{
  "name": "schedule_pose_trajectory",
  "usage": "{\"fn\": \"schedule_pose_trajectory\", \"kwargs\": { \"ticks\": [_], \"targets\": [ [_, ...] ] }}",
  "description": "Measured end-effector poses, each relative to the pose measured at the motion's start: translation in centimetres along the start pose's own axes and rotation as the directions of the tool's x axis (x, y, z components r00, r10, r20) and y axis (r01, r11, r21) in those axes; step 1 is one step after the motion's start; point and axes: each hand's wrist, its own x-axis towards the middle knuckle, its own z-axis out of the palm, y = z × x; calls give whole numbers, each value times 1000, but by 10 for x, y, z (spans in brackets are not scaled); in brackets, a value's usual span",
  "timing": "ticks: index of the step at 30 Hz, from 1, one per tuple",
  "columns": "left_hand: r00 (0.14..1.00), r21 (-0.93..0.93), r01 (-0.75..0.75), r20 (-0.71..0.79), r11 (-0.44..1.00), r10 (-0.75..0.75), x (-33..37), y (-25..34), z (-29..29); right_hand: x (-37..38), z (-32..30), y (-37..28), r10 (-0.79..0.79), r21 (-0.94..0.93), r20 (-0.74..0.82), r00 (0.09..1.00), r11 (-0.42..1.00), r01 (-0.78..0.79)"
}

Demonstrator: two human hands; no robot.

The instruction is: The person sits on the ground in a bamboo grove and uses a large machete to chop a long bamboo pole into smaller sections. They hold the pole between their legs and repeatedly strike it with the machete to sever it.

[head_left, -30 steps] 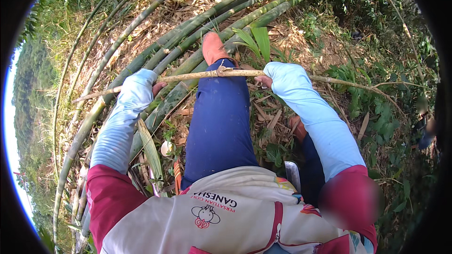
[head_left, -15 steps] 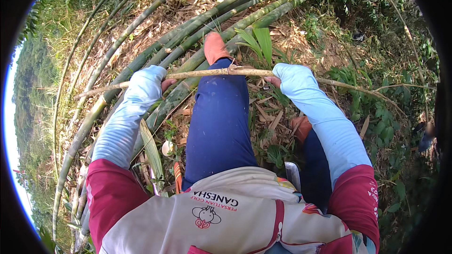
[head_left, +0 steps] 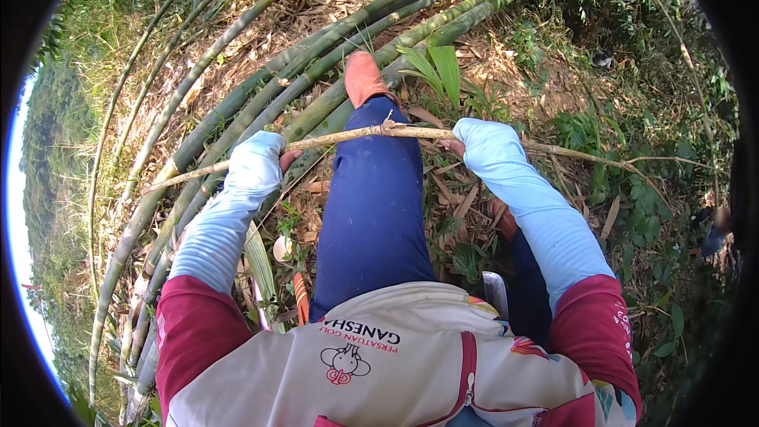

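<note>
A thin, pale brown bamboo branch with knobby joints lies across in front of me, over my blue trouser leg. My left hand, mostly under a light blue sleeve, is closed round it left of the knee. To the right of the knee my right hand, sleeved the same way, grips it too. Only some fingertips show on each hand. The branch runs past both hands: its left end reaches over the green bamboo poles, and its right end forks into thin twigs. Its left part slants toward me.
My orange boot stands against the poles, which curve across the ground. Dry leaves and a green-leaved shoot surround it. Close to my body lie an orange strip-like thing and a metal piece. Bushes grow at the right.
The branch has tilted, its left end coming down toward me. My left hand has moved slightly nearer and to the right; the right hand has shifted a little nearer too.
</note>
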Motion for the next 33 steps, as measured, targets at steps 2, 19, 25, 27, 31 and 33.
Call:
{"fn": "schedule_pose_trajectory", "kwargs": {
  "ticks": [2, 19, 25, 27, 31, 33],
  "targets": [
    [1000, -4, -11, -14, 1000, 11, 3, 5, 2, 0, -1, 4, 47, -67, 60, 997, 997, -43],
    [994, -55, -53, -102, 997, 48, -19, -5, 23, 0, 7, 2, -48, 10, -59, 997, 999, 48],
    [959, 46, -250, -122, 967, 254, 26, -32, -36, 4, -25, -4, 4, 117, 167, 986, 993, -24],
    [914, 68, -321, -237, 945, 328, 40, -41, -44, 12, -43, -4, 60, 229, 219, 974, 967, -111],
    [911, 103, -313, -248, 944, 329, 53, -36, -65, 15, -61, 10, -64, 219, -28, 998, 973, 69],
    [910, -15, -359, -229, 933, 346, 65, -18, -85, 9, -68, 28, -210, 63, -273, 939, 970, 236]
  ]
}}
